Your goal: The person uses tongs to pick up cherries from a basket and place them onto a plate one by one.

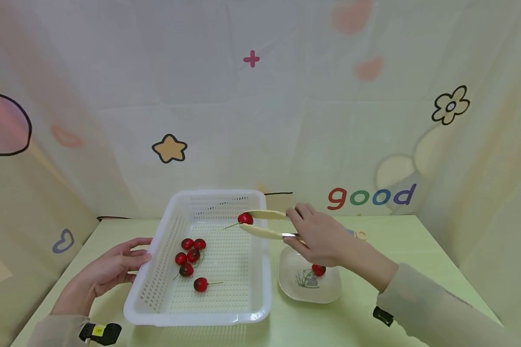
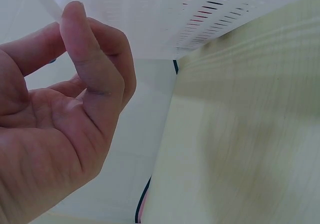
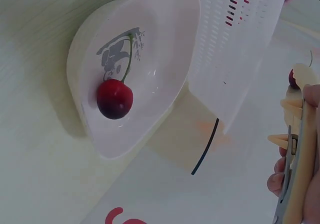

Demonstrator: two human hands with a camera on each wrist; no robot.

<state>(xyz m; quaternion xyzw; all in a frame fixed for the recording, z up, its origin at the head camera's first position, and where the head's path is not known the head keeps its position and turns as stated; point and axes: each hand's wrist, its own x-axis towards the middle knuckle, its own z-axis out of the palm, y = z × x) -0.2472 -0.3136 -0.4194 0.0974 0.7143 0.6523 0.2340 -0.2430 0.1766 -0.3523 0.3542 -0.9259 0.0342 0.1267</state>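
Basket [image 1: 264, 289] obstructs; overhead seemingly passable

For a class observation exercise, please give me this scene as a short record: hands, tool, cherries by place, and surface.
Left hand: holds the left rim of the white basket
Right hand: grips tongs
In the tongs: one stemmed cherry, above the basket
In the basket: six cherries
On the plate: one stemmed cherry
Surface: pale green tabletop

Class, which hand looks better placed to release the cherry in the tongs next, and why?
The right, most likely. The right hand holds the tongs, whose tips grip the cherry over the basket. The left hand is at the basket's left rim, away from the tongs.
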